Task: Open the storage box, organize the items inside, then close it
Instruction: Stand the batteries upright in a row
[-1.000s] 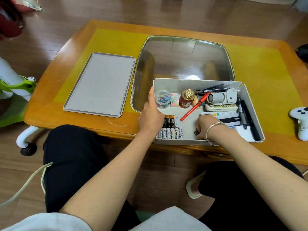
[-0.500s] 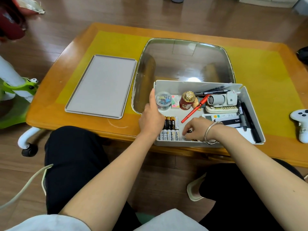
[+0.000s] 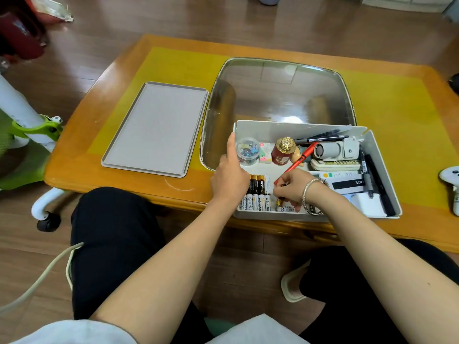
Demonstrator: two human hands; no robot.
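Note:
The white storage box stands open at the table's near edge, and its grey lid lies flat to the left. My left hand grips the box's left wall, thumb up along the rim. My right hand, bracelet at the wrist, is inside the box and pinches a battery lying by the front wall. Rows of batteries sit at the front left. A red pen, a clip jar, a red bottle and black markers also lie inside.
A glass-topped inset lies behind the box in the wooden table. A white game controller sits at the right edge. A green and white chair base stands left of the table. My knees are under the near edge.
My right hand has moved left along the box's front wall with a battery, toward the battery rows. My left hand has stayed on the left wall.

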